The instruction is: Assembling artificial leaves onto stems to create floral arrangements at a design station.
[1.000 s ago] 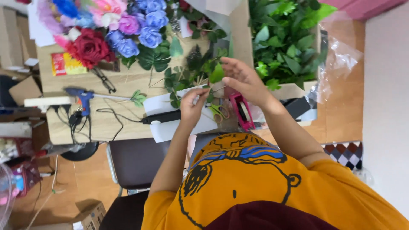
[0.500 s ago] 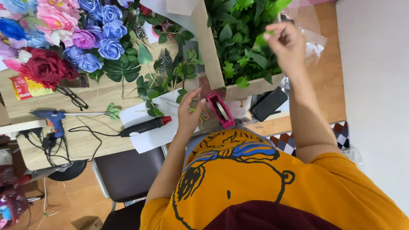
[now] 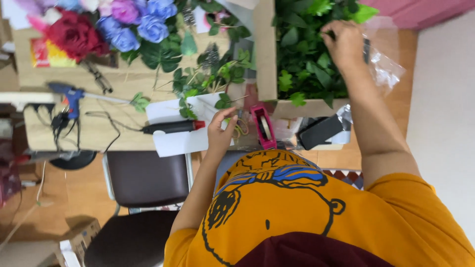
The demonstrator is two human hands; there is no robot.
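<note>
My right hand (image 3: 344, 44) reaches far forward into a wooden box (image 3: 264, 54) packed with green artificial foliage (image 3: 304, 69). Its fingers are closed on a small green leaf sprig pressed in among the leaves. My left hand (image 3: 221, 132) rests on a white sheet of paper (image 3: 173, 142) at the table's near edge. Its fingers are loosely spread and hold nothing. They lie beside some yellow rubber bands (image 3: 241, 131) and a pink tape dispenser (image 3: 262, 127). Loose green sprigs (image 3: 217, 74) lie just beyond the left hand.
A black tool with a red tip (image 3: 170, 127) and a blue glue gun (image 3: 69, 94) lie on the wooden table, cords trailing. Red (image 3: 74, 34) and blue artificial roses (image 3: 153, 24) sit at the back left. A clear plastic bag (image 3: 386, 66) and a dark chair (image 3: 148, 178) are nearby.
My right hand carried a green sprig from near the left hand up and right into the foliage box. My left hand lowered onto the white paper.
</note>
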